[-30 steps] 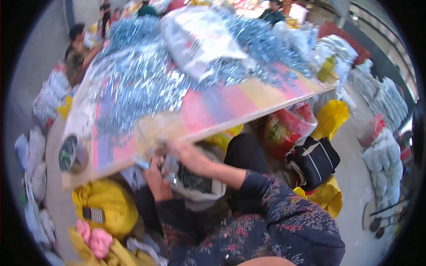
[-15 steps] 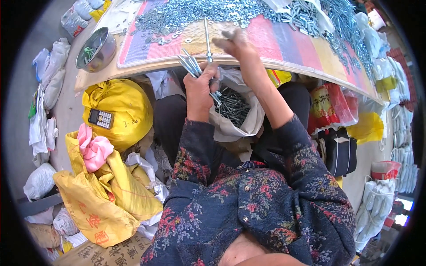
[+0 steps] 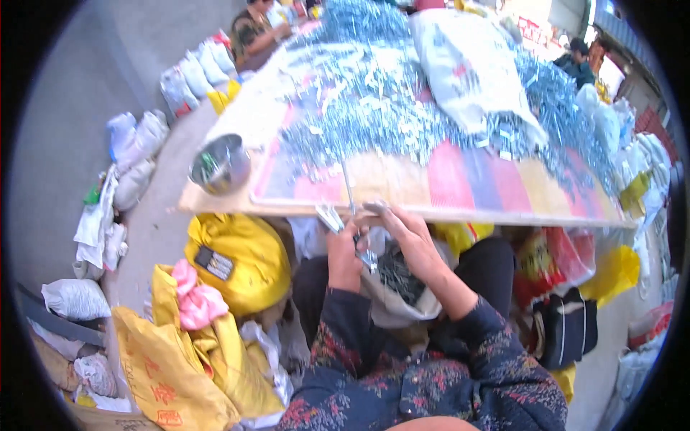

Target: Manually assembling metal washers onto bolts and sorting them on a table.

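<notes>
My left hand (image 3: 347, 256) is closed round a bundle of thin metal rods (image 3: 329, 218), just off the table's front edge. One longer metal rod (image 3: 349, 185) stands up from this hand and reaches over the tabletop. My right hand (image 3: 413, 243) has its fingertips drawn together beside the lower part of that rod; blur hides whether a small part is between them. Below both hands, an open white sack (image 3: 425, 307) between my knees holds many dark metal rods (image 3: 399, 276). Loose shiny metal pieces (image 3: 374, 129) are heaped across the table, smeared by motion.
A striped mat covers the table (image 3: 460, 215). A metal bowl (image 3: 237, 172) stands at its left corner, a large white sack (image 3: 471, 79) farther back. Yellow bags (image 3: 248, 276) with a phone (image 3: 214, 263) sit left. A person (image 3: 257, 36) is far left, another person (image 3: 576, 63) far right.
The view has tilted up, showing more of the table and two other people. My right hand has come down from above the mat to beside my left hand and the upright rod.
</notes>
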`<move>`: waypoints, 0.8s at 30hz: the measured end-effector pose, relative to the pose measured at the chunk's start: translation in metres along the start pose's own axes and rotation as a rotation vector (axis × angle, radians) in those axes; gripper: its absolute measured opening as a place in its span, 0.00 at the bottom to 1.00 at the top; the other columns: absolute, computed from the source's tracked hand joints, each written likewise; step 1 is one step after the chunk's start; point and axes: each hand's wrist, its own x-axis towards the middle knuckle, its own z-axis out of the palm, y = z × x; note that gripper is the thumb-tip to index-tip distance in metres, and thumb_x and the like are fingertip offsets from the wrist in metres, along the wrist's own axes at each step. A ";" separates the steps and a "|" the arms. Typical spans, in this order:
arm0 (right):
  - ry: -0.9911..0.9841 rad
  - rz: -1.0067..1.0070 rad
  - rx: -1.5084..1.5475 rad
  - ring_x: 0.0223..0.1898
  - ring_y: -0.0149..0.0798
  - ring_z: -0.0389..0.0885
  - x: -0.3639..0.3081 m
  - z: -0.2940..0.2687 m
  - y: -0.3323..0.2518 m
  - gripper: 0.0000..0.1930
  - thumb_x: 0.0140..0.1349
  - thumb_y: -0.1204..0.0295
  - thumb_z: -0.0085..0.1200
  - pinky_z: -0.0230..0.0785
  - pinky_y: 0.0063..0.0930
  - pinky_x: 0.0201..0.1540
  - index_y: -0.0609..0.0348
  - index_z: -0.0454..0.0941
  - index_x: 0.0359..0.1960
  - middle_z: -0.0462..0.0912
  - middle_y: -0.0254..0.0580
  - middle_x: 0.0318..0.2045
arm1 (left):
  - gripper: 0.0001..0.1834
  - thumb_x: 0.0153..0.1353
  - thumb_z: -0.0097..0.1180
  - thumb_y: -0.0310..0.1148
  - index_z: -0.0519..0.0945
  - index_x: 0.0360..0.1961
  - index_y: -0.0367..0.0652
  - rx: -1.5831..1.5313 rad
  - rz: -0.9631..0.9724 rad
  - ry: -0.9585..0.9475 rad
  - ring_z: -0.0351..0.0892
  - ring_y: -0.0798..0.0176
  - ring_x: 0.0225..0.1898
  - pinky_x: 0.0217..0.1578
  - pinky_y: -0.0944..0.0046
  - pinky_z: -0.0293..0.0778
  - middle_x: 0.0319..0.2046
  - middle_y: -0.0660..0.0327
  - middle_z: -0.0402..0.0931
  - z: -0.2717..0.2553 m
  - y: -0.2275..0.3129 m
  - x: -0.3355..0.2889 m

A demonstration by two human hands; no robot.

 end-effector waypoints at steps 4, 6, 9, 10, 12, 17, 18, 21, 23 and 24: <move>0.183 -0.056 -0.039 0.52 0.33 0.76 0.019 -0.025 -0.008 0.21 0.68 0.65 0.47 0.64 0.28 0.57 0.67 0.70 0.57 0.79 0.43 0.50 | 0.08 0.60 0.54 0.29 0.74 0.39 0.38 -0.030 -0.087 -0.160 0.59 0.75 0.11 0.13 0.74 0.57 0.22 0.63 0.72 0.001 0.006 -0.016; 0.114 0.049 0.151 0.50 0.32 0.77 0.026 -0.047 0.007 0.20 0.67 0.67 0.50 0.67 0.27 0.54 0.67 0.70 0.56 0.80 0.43 0.49 | 0.08 0.61 0.54 0.30 0.74 0.38 0.38 -0.059 -0.134 -0.240 0.58 0.75 0.11 0.13 0.74 0.57 0.22 0.63 0.72 0.004 0.004 -0.022; -0.122 0.192 0.116 0.43 0.29 0.79 0.032 -0.064 0.031 0.16 0.67 0.69 0.51 0.72 0.25 0.48 0.69 0.76 0.50 0.82 0.39 0.42 | 0.09 0.63 0.56 0.34 0.74 0.37 0.39 -0.088 -0.269 -0.409 0.58 0.76 0.11 0.14 0.75 0.57 0.21 0.64 0.71 0.006 0.001 -0.021; -0.126 0.184 0.115 0.43 0.29 0.79 0.032 -0.061 0.033 0.16 0.67 0.69 0.51 0.72 0.25 0.48 0.69 0.76 0.50 0.82 0.39 0.42 | 0.09 0.63 0.56 0.34 0.74 0.37 0.39 -0.085 -0.261 -0.413 0.58 0.76 0.11 0.14 0.75 0.57 0.21 0.64 0.71 0.004 0.002 -0.021; -0.254 0.281 0.116 0.36 0.28 0.81 0.029 -0.055 0.029 0.16 0.67 0.69 0.51 0.74 0.23 0.43 0.69 0.76 0.50 0.83 0.37 0.36 | 0.09 0.63 0.55 0.34 0.75 0.37 0.39 -0.096 -0.269 -0.468 0.59 0.76 0.11 0.13 0.74 0.56 0.21 0.64 0.71 0.005 0.005 -0.024; -0.122 0.131 0.066 0.28 0.27 0.80 0.019 -0.050 0.028 0.12 0.66 0.69 0.51 0.73 0.21 0.34 0.68 0.80 0.40 0.83 0.38 0.30 | 0.06 0.61 0.57 0.31 0.78 0.35 0.40 0.015 -0.234 -0.442 0.61 0.77 0.15 0.15 0.75 0.53 0.22 0.65 0.71 0.018 0.009 -0.033; -0.098 0.158 0.032 0.29 0.27 0.80 0.015 -0.054 0.025 0.11 0.66 0.70 0.51 0.73 0.22 0.34 0.67 0.80 0.39 0.83 0.38 0.30 | 0.06 0.60 0.58 0.31 0.78 0.34 0.40 0.089 -0.207 -0.396 0.63 0.77 0.16 0.15 0.75 0.53 0.21 0.66 0.72 0.023 0.006 -0.033; 0.114 0.057 -0.328 0.30 0.27 0.80 0.008 -0.050 0.042 0.11 0.64 0.69 0.52 0.73 0.25 0.35 0.66 0.81 0.37 0.84 0.37 0.29 | 0.05 0.60 0.60 0.30 0.80 0.30 0.40 0.430 0.012 -0.191 0.67 0.78 0.19 0.17 0.75 0.56 0.20 0.69 0.74 0.031 -0.004 -0.036; 0.258 -0.194 -0.564 0.27 0.31 0.80 0.009 -0.031 0.054 0.11 0.63 0.69 0.53 0.71 0.30 0.32 0.66 0.79 0.35 0.82 0.46 0.25 | 0.06 0.61 0.59 0.30 0.81 0.29 0.39 0.588 0.232 -0.118 0.68 0.79 0.20 0.18 0.74 0.58 0.21 0.69 0.75 0.019 -0.012 -0.027; 0.282 -0.139 -0.472 0.27 0.33 0.80 0.005 -0.022 0.047 0.10 0.63 0.69 0.52 0.70 0.32 0.32 0.67 0.79 0.34 0.81 0.50 0.24 | 0.07 0.61 0.59 0.30 0.81 0.29 0.38 0.639 0.328 -0.101 0.68 0.79 0.20 0.18 0.74 0.58 0.22 0.69 0.76 0.015 -0.018 -0.025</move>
